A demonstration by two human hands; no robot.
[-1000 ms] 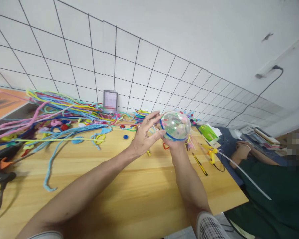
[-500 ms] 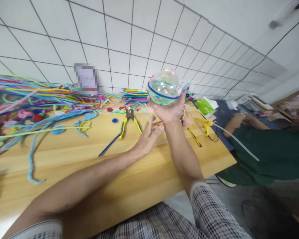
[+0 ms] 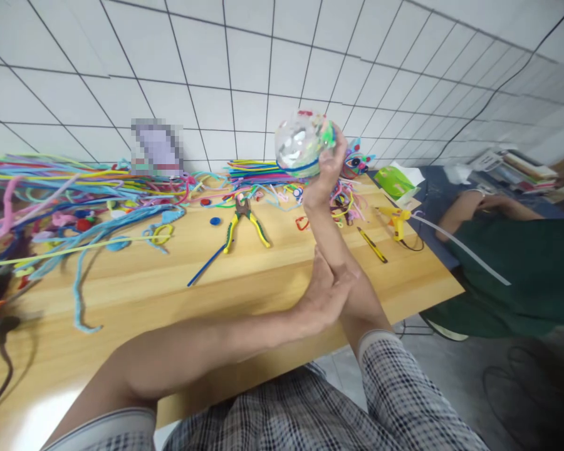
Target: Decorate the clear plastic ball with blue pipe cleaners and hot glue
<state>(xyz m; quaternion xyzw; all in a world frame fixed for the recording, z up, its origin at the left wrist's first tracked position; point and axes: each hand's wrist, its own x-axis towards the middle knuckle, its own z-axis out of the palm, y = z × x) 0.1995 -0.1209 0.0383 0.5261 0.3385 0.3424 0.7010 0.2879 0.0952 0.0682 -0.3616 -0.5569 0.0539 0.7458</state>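
Raised above the back of the table is a clear plastic ball (image 3: 297, 141) with a blue band around it and coloured bits on or inside it. My right hand (image 3: 331, 166) holds it from below and on its right side; the far fingers are hidden or blurred. Across my right forearm (image 3: 357, 294) lies my left hand (image 3: 326, 291), its thumb and fingers closed against the skin. Pliers (image 3: 245, 222) with yellow-green handles lie spread on the table, near a blue stick (image 3: 211, 266) and a small blue disc (image 3: 215, 221).
Pipe cleaners (image 3: 75, 188) heap up at the left, and a bundle (image 3: 256, 172) lies along the wall. A cutter knife (image 3: 372, 244), a yellow glue gun (image 3: 397, 219) and a green packet (image 3: 395, 181) are at the right. A person in dark green (image 3: 521, 269) sits beyond the table's edge.
My left hand has moved from beside the right wrist down onto the right forearm. The ball has turned in my right hand and risen slightly, its coloured bits now showing on the right.
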